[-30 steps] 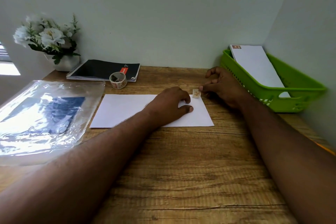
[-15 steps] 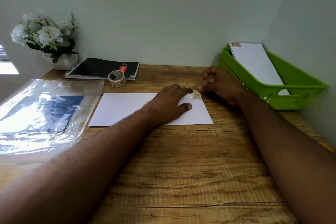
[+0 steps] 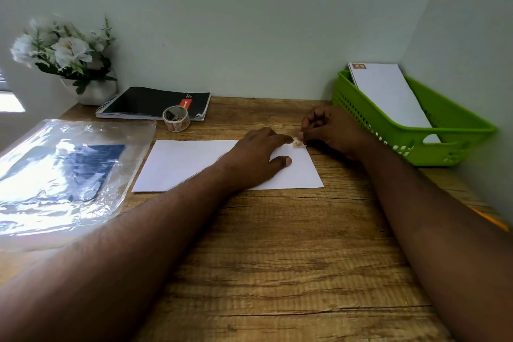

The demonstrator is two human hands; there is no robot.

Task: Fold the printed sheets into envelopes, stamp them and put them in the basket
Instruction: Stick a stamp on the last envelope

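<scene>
So there's a white envelope [image 3: 194, 164] lying flat on the wooden table [image 3: 277, 258], long side facing the person. A small tan stamp [image 3: 298, 143] sits at its far right corner, touching the paper. The green plastic basket [image 3: 433, 147] is off to the right against the wall, slotted sides, handle cutout in front. Inside it a second envelope [image 3: 388, 94] leans tilted, poking over the back rim, with a brownish stamp [image 3: 358, 66] in its top left corner.
</scene>
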